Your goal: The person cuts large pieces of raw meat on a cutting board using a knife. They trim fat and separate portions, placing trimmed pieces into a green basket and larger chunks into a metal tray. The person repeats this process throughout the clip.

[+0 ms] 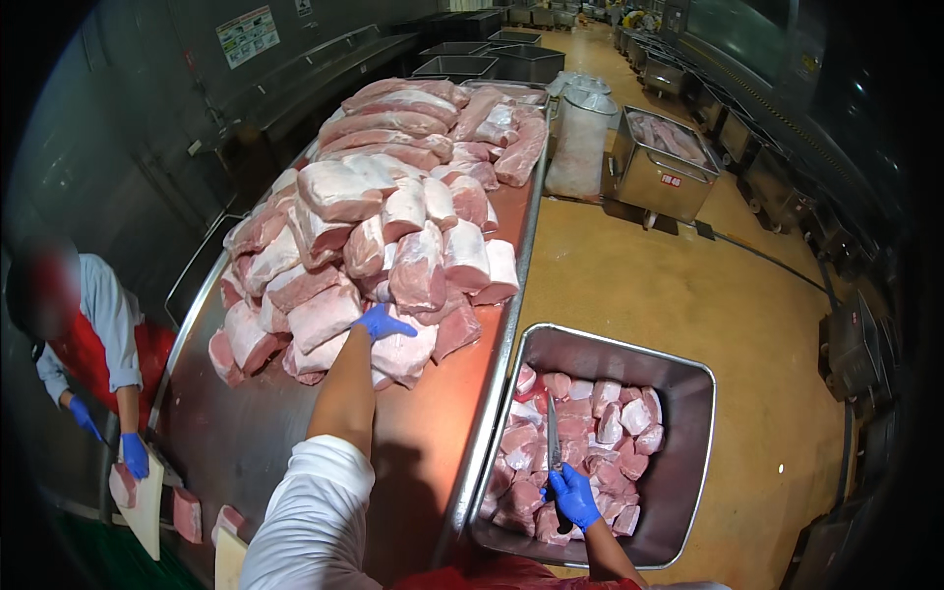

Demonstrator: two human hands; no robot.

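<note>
My left hand [385, 323], in a blue glove, reaches to the near edge of a big pile of pork loin pieces [418, 265]. Its fingers are spread and rest against a pale pork piece [405, 349]; part of the hand is hidden among the meat. Off to the right, my right hand [575, 495], also gloved in blue, is closed round the dark handle of a knife [553, 438]. The blade points away from me, above a metal bin [688, 472] that holds many cut pork pieces [610, 462].
The pile lies on a long steel table [413, 442]. At the left, a co-worker [113, 324] in a red apron holds a knife beside a white cutting board [147, 506]. Beyond the table stand a bagged container [578, 143] and a wheeled meat cart [665, 162].
</note>
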